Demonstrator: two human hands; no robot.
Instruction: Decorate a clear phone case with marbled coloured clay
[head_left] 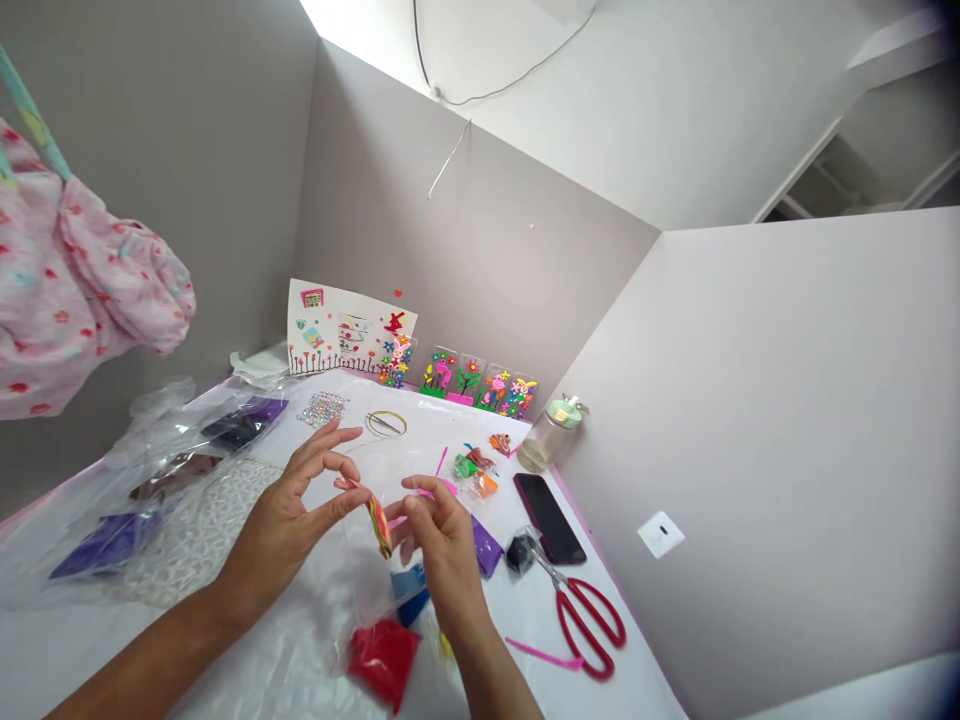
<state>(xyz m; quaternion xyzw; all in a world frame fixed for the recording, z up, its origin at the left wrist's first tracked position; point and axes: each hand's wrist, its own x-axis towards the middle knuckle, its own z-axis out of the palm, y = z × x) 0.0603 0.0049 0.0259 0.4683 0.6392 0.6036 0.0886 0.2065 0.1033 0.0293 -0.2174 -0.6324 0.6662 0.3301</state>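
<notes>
A twisted strip [380,527] of red, yellow and green, looking like modelling clay, hangs tilted over the table. My left hand [300,500] pinches its upper end between thumb and forefinger, other fingers raised. Close to the strip's right side is my right hand [442,540], its fingers bent and apart; whether the fingertips touch the strip I cannot tell. Below the hands lie a red clay packet [384,660] and a blue packet [410,592], partly covered by my right hand. A purple packet [486,547] shows behind my right wrist.
Red-handled scissors [592,620], a phone [550,518] and a pink stick [544,655] lie to the right. A bottle [551,435] stands by the wall. Small decorated panels [469,378] line the back. Plastic bags [187,500] spread at left; clay packets [476,465] sit beyond my right hand.
</notes>
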